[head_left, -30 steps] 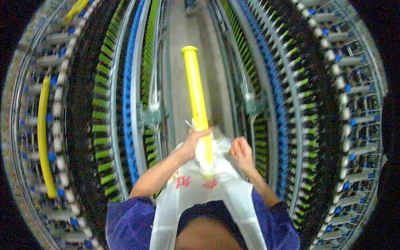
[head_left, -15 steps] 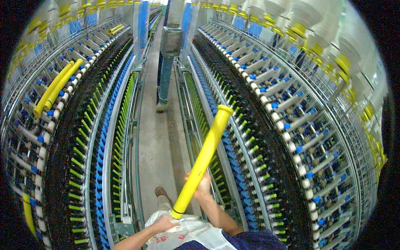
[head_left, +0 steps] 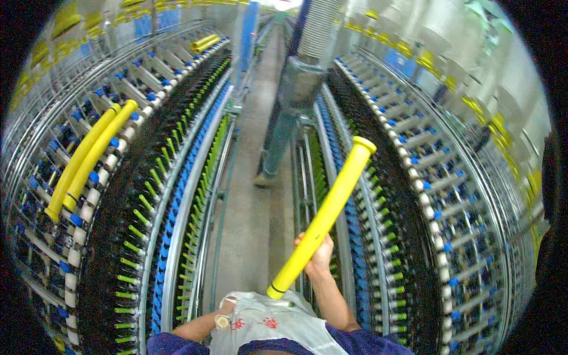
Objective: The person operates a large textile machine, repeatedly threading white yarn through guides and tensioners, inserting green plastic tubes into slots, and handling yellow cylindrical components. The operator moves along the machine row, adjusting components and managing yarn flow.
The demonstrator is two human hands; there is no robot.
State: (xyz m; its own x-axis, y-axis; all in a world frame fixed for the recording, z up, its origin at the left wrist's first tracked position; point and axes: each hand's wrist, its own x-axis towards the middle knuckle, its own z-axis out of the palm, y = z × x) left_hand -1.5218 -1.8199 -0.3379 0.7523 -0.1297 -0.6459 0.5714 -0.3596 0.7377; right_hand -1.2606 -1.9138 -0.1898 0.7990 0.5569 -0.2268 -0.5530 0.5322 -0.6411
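My right hand (head_left: pixel 318 254) grips a long yellow plastic tube (head_left: pixel 328 208) near its lower third. The tube slants up and to the right, its flared top near the right-hand machine frame. Its lower end sits just above a white plastic bag (head_left: pixel 266 325) hanging in front of my chest. My left hand (head_left: pixel 225 309) is mostly hidden behind the bag's left edge; only the wrist with a watch shows, and its grip cannot be made out.
I stand in a narrow grey aisle (head_left: pixel 251 195) between two long spinning frames with rows of green and blue spindles. Two yellow tubes (head_left: pixel 89 157) lie on the left frame. A person's legs (head_left: pixel 275 142) stand ahead in the aisle, by a grey duct.
The view has tilted up from straight down to along the aisle. The yellow tube has swung from pointing forward to slanting right, and my right hand now holds it alone.
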